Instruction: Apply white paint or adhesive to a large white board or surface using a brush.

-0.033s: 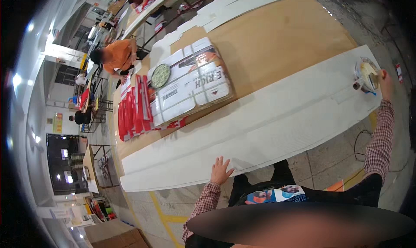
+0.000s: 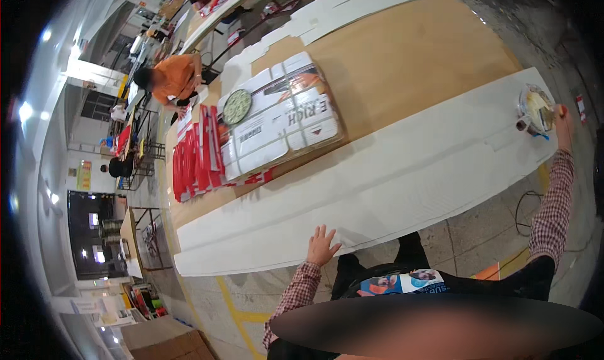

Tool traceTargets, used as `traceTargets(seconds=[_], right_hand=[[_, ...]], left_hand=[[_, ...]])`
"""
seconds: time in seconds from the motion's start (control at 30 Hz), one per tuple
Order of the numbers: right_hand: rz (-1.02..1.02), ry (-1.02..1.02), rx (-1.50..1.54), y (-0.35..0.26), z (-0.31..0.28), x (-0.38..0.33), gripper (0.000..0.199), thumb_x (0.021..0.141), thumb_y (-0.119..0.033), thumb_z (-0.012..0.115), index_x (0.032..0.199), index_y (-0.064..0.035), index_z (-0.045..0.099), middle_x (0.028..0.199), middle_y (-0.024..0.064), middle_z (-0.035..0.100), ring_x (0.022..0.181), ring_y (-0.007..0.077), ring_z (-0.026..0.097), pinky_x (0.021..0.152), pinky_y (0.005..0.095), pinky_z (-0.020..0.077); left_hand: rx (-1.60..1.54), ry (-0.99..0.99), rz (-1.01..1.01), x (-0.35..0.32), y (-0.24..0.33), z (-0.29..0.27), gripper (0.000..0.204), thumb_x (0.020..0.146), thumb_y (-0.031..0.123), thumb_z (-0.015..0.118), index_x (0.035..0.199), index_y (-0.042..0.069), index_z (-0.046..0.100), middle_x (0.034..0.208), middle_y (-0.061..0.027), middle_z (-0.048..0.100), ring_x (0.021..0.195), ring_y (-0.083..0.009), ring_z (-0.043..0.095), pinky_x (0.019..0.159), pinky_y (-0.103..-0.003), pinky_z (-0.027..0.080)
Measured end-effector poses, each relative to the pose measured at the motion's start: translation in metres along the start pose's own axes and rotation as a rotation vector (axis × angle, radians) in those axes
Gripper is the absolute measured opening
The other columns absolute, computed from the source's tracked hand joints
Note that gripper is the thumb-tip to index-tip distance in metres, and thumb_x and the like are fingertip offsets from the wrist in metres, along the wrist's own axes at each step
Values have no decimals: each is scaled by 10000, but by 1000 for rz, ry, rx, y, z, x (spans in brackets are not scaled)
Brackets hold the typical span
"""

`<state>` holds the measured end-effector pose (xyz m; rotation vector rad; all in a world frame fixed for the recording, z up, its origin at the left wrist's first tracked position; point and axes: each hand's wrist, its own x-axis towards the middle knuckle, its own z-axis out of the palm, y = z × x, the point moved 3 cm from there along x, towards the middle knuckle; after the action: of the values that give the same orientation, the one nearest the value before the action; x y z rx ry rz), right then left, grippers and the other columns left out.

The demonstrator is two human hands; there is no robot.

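My left hand (image 2: pixel 323 247) rests with fingers spread at the near edge of a long white sheet (image 2: pixel 352 180) on the table. Out at the far right, my right hand (image 2: pixel 564 128) is closed beside a clear round tub (image 2: pixel 538 110) with pale yellowish contents. A small reddish bit shows at its fingertips, but what it holds is too small to make out. A short brown roll-like piece (image 2: pixel 523 123) sits against the tub.
A strapped white printed bundle (image 2: pixel 270 124) lies on the brown table covering (image 2: pixel 415 45), with a round speckled green-white disc (image 2: pixel 237 107) on top. Red-and-white folded pieces (image 2: pixel 195 158) are stacked to its left. A person in orange (image 2: pixel 173 77) works across the table.
My right hand has shifted slightly toward me beside the tub. My left hand stays at the sheet's edge.
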<state>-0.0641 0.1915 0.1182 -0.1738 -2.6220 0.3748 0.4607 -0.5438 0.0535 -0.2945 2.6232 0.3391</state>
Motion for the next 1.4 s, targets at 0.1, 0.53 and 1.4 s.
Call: traceTargets(seconds=[0.1, 0.53, 1.4], right_hand=[[257, 207, 351, 36, -25, -36, 410, 932, -370, 557, 1069, 14, 597, 943, 132, 643, 817, 184, 645, 699, 316, 520], [533, -67, 2401, -272, -132, -481, 330, 967, -198, 453, 1113, 94, 503, 1069, 214, 551, 988, 329, 532, 841, 434, 482], [645, 82, 1105, -504, -109, -747, 147, 873, -93, 576, 776, -4, 640, 831, 73, 623, 786, 160, 575, 709, 303, 451]], left_hand=[[1, 28, 105, 3, -32, 0, 554, 864, 411, 603, 1315, 113, 487, 1405, -230, 365, 1318, -418, 312, 1035, -515, 318], [168, 151, 665, 12, -133, 9, 980, 696, 617, 669, 1426, 77, 302, 1474, -240, 242, 1375, -418, 198, 1077, -578, 200], [265, -12, 762, -3, -133, 12, 797, 797, 406, 651, 1394, -10, 328, 1371, -352, 332, 1220, -550, 365, 914, -508, 440]])
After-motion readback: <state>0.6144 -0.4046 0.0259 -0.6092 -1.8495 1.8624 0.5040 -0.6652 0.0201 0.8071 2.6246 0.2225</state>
